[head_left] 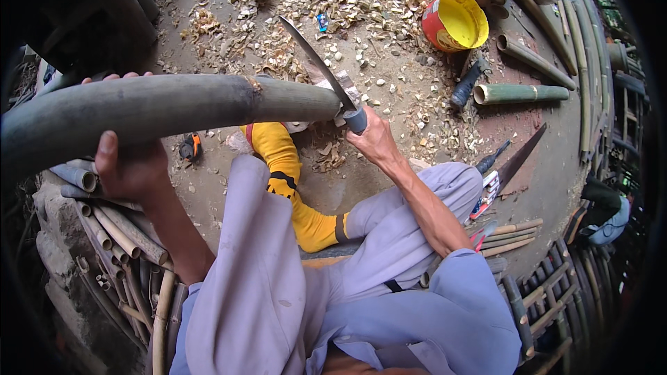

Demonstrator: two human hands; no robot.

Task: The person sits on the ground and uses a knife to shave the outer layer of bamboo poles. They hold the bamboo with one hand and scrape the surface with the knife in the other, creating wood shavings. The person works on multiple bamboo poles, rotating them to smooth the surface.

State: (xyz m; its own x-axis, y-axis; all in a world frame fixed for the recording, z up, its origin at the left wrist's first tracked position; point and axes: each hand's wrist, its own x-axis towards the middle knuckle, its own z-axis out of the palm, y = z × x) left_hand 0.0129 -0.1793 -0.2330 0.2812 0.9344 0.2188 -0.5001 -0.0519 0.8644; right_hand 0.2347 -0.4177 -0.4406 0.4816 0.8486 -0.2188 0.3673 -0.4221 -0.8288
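A thick grey-green bamboo pole (174, 101) stretches in from the left edge across my front, with its narrower end near the middle. My left hand (132, 160) grips it from underneath, with the thumb on the near side and fingertips showing over the far side. In my right hand (377, 140) is a large knife (316, 59), its grey handle collar at the pole's end. The dark curved blade points up and away, crossing close by that end; whether its edge touches the bamboo I cannot tell.
Bamboo shavings (389, 7) litter the ground ahead. To the right are a red-and-yellow bucket (455, 22), a dark power tool (467, 83), a cut bamboo length (521, 94) and a handsaw (521, 160). A tape measure (190, 147) lies below the pole; bamboo pieces (125, 236) are stacked left.
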